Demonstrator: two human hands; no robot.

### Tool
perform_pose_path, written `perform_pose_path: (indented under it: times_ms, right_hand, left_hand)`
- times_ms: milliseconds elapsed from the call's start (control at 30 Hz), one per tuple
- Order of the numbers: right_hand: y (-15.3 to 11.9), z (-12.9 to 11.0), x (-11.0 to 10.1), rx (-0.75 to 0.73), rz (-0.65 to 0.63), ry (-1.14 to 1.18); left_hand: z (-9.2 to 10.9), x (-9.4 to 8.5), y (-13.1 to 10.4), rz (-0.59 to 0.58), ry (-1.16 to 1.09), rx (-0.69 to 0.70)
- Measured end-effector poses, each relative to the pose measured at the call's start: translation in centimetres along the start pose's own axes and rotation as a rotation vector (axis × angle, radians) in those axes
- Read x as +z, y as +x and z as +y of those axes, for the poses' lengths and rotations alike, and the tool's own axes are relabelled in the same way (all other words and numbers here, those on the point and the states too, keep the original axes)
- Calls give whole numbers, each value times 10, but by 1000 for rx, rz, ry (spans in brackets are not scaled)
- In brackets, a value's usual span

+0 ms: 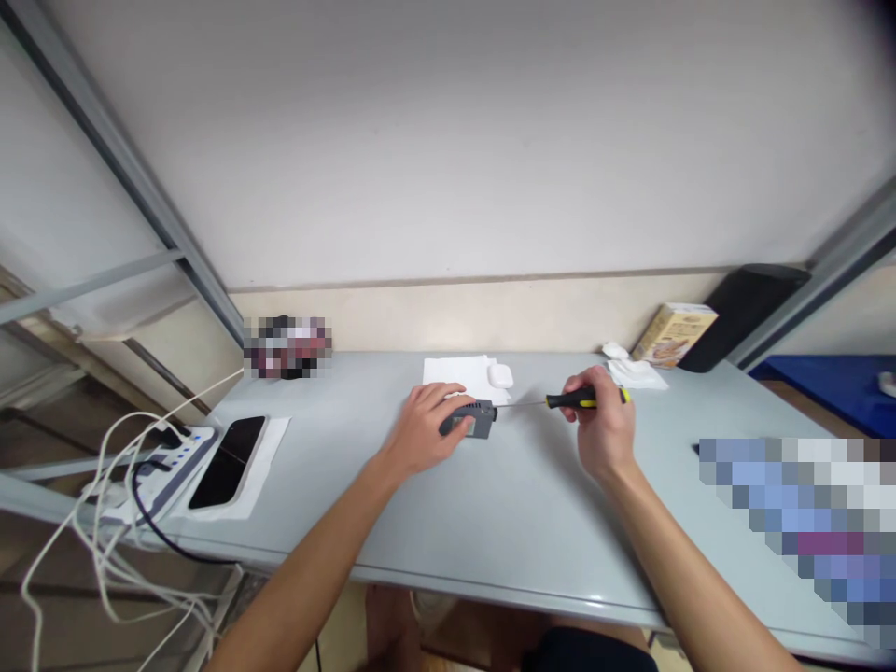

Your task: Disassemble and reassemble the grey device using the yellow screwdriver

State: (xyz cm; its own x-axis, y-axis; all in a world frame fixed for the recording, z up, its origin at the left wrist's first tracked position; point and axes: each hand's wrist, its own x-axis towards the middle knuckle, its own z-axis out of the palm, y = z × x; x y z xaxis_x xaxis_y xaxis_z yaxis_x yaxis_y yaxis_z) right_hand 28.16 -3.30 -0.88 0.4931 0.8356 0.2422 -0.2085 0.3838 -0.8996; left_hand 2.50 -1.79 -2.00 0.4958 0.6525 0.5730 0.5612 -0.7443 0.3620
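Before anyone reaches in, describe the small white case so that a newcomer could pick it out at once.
Start at the grey desk and look toward its far edge. Just beyond the left hand lies some white paper, with the case at its right side. Its smooth, rounded corners set it apart from the flat, straight-edged paper.

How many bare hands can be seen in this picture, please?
2: the left hand holds the small dark-grey rectangular box; the right hand grips the black-and-yellow screwdriver.

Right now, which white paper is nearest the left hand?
The middle sheet, behind the left hand, white case at its right edge; left sheet and right sheet lie farther.
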Motion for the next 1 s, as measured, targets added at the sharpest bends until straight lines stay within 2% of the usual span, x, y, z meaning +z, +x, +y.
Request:
perform_pose_path:
  times_ms: [267, 567, 800, 1000]
  right_hand:
    - [1, 3, -2, -4, -35, -11]
    - [0, 2, -5, -31, -73, -98]
    - [2, -24, 5, -117, -163, -320]
    - [16, -52, 36, -126, -308, -399]
  left_hand:
    - [6, 2, 2, -79, 23, 47]
    - [4, 2, 2, -86, 76, 74]
    - [2, 5, 2, -104, 102, 71]
    - [2, 7, 1, -82, 95, 87]
